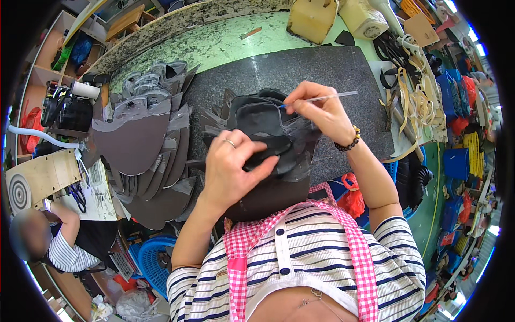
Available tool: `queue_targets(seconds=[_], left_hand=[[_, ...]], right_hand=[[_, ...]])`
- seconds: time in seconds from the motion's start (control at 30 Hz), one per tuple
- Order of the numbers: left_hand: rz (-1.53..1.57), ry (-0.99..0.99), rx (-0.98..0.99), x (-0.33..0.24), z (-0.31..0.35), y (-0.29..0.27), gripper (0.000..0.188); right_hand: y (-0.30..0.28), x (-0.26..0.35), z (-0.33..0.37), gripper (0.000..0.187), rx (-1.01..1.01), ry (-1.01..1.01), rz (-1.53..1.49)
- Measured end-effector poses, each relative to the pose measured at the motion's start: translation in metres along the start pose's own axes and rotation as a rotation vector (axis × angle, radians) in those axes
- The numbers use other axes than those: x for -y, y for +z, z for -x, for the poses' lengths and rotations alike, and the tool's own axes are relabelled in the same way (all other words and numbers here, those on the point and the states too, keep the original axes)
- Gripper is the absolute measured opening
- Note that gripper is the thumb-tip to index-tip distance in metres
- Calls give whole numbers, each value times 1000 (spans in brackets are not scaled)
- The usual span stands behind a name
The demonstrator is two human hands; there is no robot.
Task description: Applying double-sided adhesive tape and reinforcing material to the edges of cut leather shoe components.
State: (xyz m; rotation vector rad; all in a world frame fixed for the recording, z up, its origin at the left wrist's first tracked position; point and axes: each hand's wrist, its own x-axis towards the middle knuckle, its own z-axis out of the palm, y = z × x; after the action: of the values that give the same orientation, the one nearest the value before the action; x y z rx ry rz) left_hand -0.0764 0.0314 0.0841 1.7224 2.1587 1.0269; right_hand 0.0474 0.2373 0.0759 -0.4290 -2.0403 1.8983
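Between the thumb and fingers of my right hand point(322, 110) is a slim clear pen point(335, 96). Its blue tip points down to the left, at the edge of a black leather piece point(258, 118) with a rounded panel outline. My left hand point(233, 163) is at the near side of this piece, thumb and bent fingers gripping a folded black part point(273, 150) of it. Underneath lie several layered dark pieces with grey smeared edges point(298, 172). Part of the stack is hidden by my hands.
A dark speckled slab point(343, 70) lies under the work. To the left is a pile of brown cut pieces point(131, 137). Beige straps point(416, 102) tangle at the right. Yellowed containers point(313, 21) stand at the back. A person point(70, 244) sits at the lower left.
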Motion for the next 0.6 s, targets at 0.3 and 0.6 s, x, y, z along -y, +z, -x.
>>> queue_targets(seconds=[0.3,0.6], left_hand=[[-113,-60,-25,16,-11,9,23],[-58,73,-196,7,-9,7,10]], right_hand=[[21,-14,-8,12,101,-31,165],[31,-24,-25,16,46,-290,567]])
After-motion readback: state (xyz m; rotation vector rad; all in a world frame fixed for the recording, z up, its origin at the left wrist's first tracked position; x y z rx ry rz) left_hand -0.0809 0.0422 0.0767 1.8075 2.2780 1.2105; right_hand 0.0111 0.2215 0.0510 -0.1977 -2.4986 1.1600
